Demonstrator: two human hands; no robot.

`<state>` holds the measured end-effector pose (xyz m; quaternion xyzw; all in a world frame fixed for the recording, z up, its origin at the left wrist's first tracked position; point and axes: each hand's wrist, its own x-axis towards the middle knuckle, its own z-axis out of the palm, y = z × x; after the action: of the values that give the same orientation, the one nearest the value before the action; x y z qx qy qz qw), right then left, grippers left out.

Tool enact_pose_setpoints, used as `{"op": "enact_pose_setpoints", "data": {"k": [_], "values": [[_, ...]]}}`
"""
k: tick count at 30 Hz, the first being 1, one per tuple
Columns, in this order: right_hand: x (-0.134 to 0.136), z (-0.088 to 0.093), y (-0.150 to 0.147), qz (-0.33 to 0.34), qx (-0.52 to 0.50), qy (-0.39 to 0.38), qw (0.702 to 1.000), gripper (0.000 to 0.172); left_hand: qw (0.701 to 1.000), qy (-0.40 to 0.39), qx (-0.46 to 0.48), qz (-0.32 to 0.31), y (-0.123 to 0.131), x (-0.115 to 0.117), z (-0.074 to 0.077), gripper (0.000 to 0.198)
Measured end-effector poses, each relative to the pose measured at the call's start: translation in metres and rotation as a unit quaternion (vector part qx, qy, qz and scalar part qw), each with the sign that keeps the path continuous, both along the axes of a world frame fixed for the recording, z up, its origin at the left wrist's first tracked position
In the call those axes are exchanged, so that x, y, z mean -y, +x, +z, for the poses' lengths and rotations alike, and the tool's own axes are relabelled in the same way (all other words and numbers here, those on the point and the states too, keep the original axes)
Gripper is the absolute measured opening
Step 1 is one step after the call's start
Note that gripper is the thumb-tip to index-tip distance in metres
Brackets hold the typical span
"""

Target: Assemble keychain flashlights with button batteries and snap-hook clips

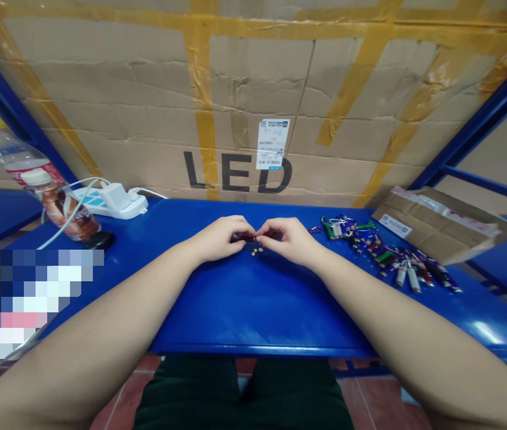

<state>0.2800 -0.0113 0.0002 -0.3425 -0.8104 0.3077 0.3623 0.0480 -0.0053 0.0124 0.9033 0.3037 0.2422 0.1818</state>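
Over the middle of the blue table, my left hand (229, 239) is closed, thumb and fingers pinching a small red keychain flashlight (250, 239). My right hand (288, 240) is closed too, its fingertips pinched at the flashlight's right end. Fingers cover most of it, so its details are hidden. Just below my fingertips lie several small round silvery pieces (257, 251) that look like button cells. To the right of my right hand is a spread of mini flashlights (381, 254) in blue, green, red, silver and black, some with carabiner clips.
A taped cardboard box (441, 221) sits at the right of the blue table (257, 310). On the left are a white power strip (116, 203) with cables and drink bottles (63, 203). A large carton (146, 107) marked LED stands behind, between blue metal posts.
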Motion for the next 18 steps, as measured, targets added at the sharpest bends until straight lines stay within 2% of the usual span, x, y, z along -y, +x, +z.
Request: {"op": "enact_pose_setpoints", "data": {"k": [6, 11, 14, 18], "values": [[-0.001, -0.003, -0.001, 0.007, -0.007, 0.002, 1.0, 0.015, 1.0, 0.002, 0.003, -0.008, -0.001, -0.002, -0.002, 0.022], [0.002, 0.005, 0.002, 0.003, 0.015, 0.03, 0.999, 0.013, 1.0, 0.006, 0.006, -0.006, -0.001, -0.003, -0.003, 0.023], [0.001, 0.01, 0.009, 0.0, 0.114, 0.067, 0.991, 0.01, 1.0, 0.004, 0.001, 0.001, -0.001, -0.003, -0.001, 0.024], [-0.001, 0.01, 0.014, 0.029, 0.254, 0.087, 0.963, 0.017, 1.0, 0.001, -0.003, 0.007, -0.001, -0.003, -0.001, 0.023]]}}
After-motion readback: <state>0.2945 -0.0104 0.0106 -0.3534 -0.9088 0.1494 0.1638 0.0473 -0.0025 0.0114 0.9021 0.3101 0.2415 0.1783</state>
